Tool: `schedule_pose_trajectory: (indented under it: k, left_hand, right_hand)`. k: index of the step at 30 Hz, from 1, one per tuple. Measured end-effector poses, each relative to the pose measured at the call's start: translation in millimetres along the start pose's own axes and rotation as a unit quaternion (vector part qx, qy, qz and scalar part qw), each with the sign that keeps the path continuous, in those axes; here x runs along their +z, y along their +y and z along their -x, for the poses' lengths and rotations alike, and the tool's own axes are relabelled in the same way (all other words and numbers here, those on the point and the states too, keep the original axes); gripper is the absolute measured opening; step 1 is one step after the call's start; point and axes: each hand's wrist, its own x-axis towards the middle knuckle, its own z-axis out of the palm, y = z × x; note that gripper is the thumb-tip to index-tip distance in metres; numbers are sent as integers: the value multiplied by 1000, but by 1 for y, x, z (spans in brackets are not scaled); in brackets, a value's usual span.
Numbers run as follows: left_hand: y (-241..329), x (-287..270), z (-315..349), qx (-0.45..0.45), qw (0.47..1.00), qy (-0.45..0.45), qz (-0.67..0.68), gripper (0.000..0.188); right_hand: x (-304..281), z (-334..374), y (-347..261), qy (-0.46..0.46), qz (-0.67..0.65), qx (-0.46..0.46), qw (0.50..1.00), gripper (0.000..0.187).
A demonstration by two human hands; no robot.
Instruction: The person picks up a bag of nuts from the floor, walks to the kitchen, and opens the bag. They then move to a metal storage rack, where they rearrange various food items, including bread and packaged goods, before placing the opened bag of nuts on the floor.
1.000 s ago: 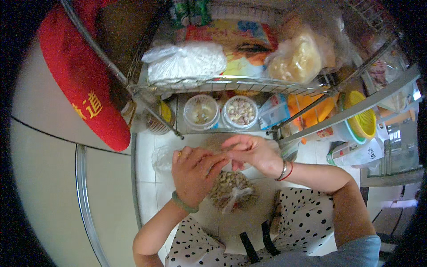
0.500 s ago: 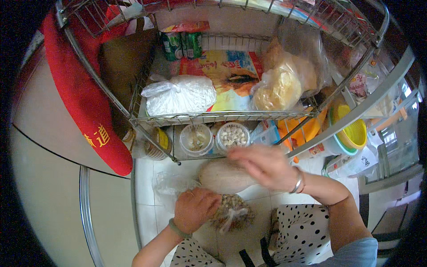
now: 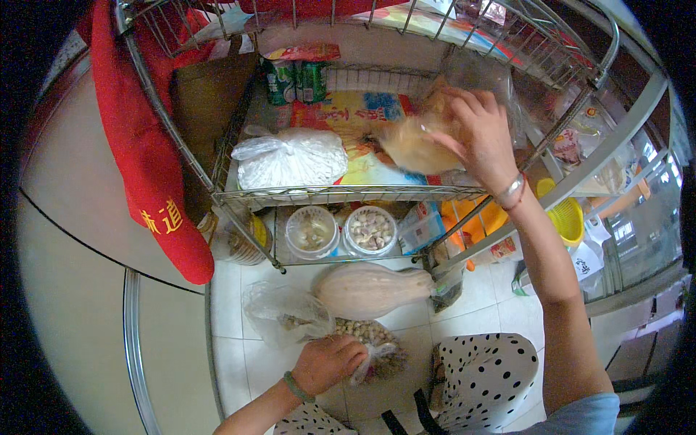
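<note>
- The wire rack (image 3: 348, 193) stands on the far side, in front of me.
- A long red cloth item (image 3: 141, 159) with yellow lettering hangs at the rack's left.
- The pale squash (image 3: 370, 291) lies on its side on the tiled floor, just this side of the rack.
- On the rack's right half is the tan-filled plastic bag (image 3: 413, 151), tilted and blurred, with my right hand over it.
- A knotted white bag (image 3: 293, 163) sits farther left on the same shelf.
- The bag of brown pieces (image 3: 371, 333) rests on the floor, nearer me than the squash.
- My right hand (image 3: 480, 134) reaches far, thumb and curled fingers gripping the tan-filled plastic bag.
- My left hand (image 3: 330, 362) is near and low, fingers pinching the gathered neck of the bag of brown pieces.
- Two white tubs, left tub (image 3: 312, 254) and right tub (image 3: 370, 252), stand below the shelf, side by side.
</note>
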Motion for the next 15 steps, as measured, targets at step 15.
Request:
schedule_pose_trajectory:
  k: [15]
  left_hand:
    - [-2,-3,24,-111,988,-51,96,15]
  right_hand:
    - [34,-50,84,-355,-300,206,861,30]
